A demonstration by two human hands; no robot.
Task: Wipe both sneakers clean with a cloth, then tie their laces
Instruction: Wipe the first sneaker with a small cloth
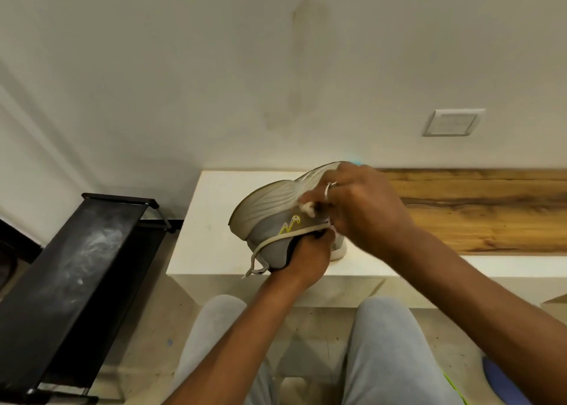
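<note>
A grey sneaker (270,211) with a yellow logo is held tipped on its side above the white bench, its pale ribbed sole facing up and left. My left hand (306,257) grips it from below at the collar. One lace (260,251) hangs loose off the heel end. My right hand (365,208) is over the sneaker's side and pinches a small white cloth (306,206) against the edge of the sole. Part of a second, pale sneaker (339,249) shows under my right wrist on the bench; most of it is hidden.
The low white bench (208,235) stands against the wall, with a wooden top (491,214) to the right. A black metal shoe rack (76,266) stands on the floor at the left. My knees in grey trousers (383,343) are below the bench.
</note>
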